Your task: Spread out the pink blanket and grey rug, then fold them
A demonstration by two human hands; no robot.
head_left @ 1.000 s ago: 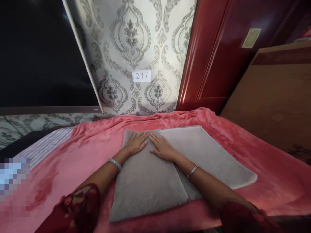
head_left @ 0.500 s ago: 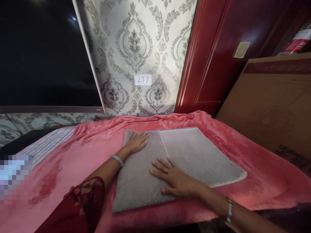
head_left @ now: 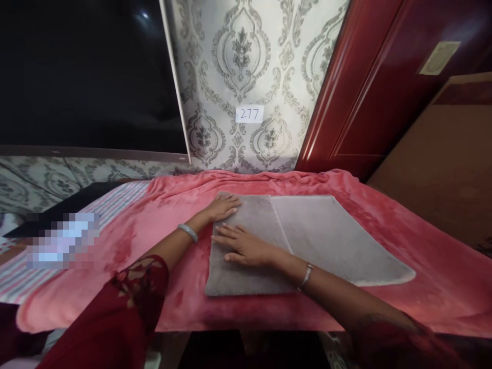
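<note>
A grey plush mat [head_left: 323,236] lies on a pink blanket [head_left: 172,205], its left part folded over so that the edge makes a line across the middle. Flat near the upper left corner of the folded part rests my left hand [head_left: 225,206], fingers stretched out. My right hand [head_left: 246,246] lies spread on the same folded part, nearer to me and close to its left edge. Neither hand grips anything. Both wrists wear bracelets.
A striped cloth [head_left: 123,197] shows at the left under the blanket, with a blurred patch [head_left: 63,241] over it. A large dark screen [head_left: 88,77] stands behind on the left. At the right is a cardboard box [head_left: 442,169], beside a red door frame [head_left: 338,102].
My right hand has slid left across the folded part toward its left edge. My left hand stays near the upper left corner. The camera view has shifted left.
</note>
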